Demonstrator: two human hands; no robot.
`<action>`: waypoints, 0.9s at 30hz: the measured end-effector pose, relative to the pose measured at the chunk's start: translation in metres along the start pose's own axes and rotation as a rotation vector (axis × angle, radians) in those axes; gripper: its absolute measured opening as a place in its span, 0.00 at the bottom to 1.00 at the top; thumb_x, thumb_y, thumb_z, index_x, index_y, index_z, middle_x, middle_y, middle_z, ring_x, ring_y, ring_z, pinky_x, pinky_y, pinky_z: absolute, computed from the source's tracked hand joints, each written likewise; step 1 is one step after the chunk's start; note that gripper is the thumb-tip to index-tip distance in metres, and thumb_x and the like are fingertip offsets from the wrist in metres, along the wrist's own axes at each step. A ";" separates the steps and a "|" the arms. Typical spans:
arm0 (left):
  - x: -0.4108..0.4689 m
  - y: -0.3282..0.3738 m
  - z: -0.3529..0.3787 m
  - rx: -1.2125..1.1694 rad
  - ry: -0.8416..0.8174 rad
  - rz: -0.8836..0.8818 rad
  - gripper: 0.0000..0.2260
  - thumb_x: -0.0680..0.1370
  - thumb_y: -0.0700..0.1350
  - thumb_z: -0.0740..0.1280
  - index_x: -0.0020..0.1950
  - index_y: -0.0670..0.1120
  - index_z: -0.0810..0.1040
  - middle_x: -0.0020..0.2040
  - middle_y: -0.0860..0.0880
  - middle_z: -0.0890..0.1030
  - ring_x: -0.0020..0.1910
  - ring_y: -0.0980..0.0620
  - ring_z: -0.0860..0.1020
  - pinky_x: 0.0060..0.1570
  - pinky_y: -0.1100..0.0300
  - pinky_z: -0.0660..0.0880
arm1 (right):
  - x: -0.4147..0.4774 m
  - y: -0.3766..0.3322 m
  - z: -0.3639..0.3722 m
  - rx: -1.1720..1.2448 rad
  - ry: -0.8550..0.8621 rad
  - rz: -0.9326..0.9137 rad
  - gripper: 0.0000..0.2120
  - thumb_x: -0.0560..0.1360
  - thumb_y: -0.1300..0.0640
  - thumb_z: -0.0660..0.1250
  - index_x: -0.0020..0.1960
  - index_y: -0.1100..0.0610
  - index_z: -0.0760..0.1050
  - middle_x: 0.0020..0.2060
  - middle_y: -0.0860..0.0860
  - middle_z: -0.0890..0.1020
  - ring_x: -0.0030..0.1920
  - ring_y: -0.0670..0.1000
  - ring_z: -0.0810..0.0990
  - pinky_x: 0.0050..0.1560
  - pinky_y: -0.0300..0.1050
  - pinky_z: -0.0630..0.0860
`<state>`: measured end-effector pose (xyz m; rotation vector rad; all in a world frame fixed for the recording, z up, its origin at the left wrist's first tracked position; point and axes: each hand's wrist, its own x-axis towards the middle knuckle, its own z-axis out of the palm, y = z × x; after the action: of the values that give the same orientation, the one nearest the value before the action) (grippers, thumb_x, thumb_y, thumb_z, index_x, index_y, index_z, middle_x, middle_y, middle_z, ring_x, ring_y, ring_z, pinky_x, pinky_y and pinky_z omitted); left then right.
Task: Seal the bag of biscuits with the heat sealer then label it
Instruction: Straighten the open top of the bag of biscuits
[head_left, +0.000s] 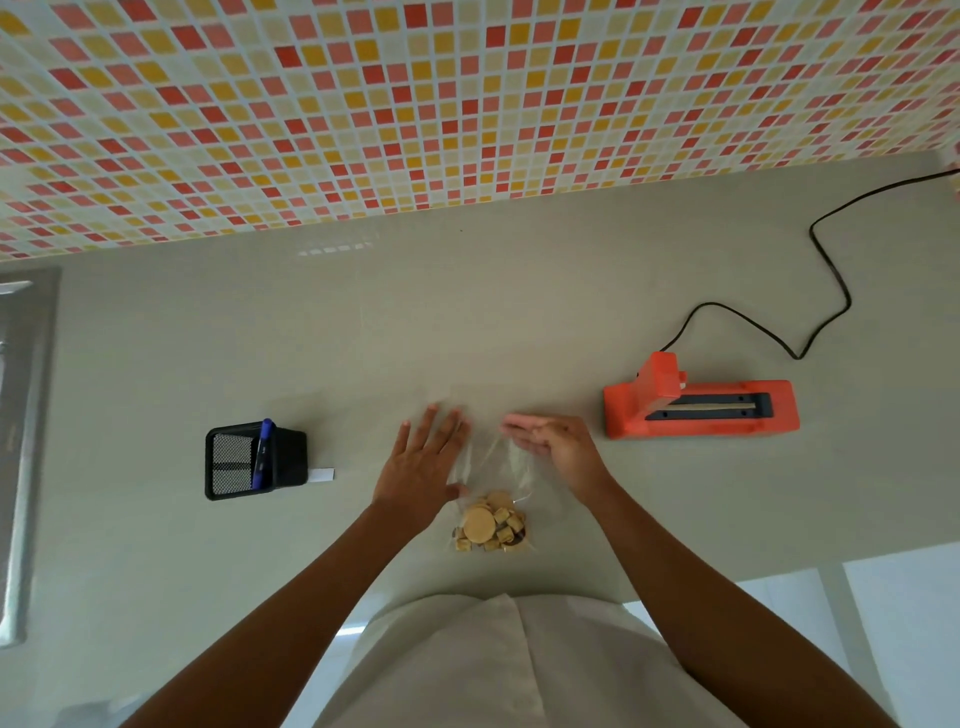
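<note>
Bag of biscuits (491, 519): light, limp, slippery; best taken by empty neck; left hand (423, 467), right hand (553, 447) spread flat, nothing gripped

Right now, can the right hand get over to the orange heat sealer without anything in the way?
Probably yes. The right hand rests open on the clear bag, and only bare counter lies between it and the heat sealer.

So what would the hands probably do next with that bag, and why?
Probably pinch the bag's flattened open top and carry it right to the red sealer; both hands, left and right, lie flat on it, gripping nothing.
</note>
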<state>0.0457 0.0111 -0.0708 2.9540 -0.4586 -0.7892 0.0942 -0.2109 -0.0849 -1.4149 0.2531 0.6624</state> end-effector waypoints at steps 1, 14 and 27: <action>0.000 0.001 -0.001 -0.008 0.001 -0.004 0.40 0.78 0.62 0.60 0.79 0.49 0.40 0.79 0.49 0.36 0.78 0.43 0.36 0.75 0.44 0.42 | 0.004 -0.003 -0.001 0.002 0.013 -0.021 0.20 0.78 0.73 0.51 0.63 0.68 0.76 0.60 0.64 0.81 0.61 0.55 0.82 0.65 0.47 0.77; 0.007 0.003 -0.016 -0.034 -0.028 -0.026 0.45 0.75 0.63 0.64 0.79 0.48 0.40 0.80 0.47 0.38 0.78 0.42 0.37 0.76 0.43 0.44 | 0.000 -0.016 0.009 -0.333 0.243 -0.172 0.18 0.76 0.70 0.61 0.63 0.62 0.79 0.59 0.53 0.83 0.61 0.46 0.81 0.63 0.35 0.74; 0.014 0.009 -0.021 -0.021 -0.072 -0.083 0.49 0.73 0.61 0.69 0.80 0.46 0.40 0.79 0.45 0.36 0.78 0.40 0.38 0.75 0.41 0.46 | -0.013 -0.019 0.034 -0.387 0.540 0.018 0.16 0.70 0.63 0.72 0.57 0.59 0.78 0.46 0.51 0.84 0.44 0.45 0.81 0.46 0.31 0.77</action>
<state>0.0647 -0.0025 -0.0582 2.9504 -0.3308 -0.9061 0.0868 -0.1821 -0.0562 -1.9560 0.5853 0.3388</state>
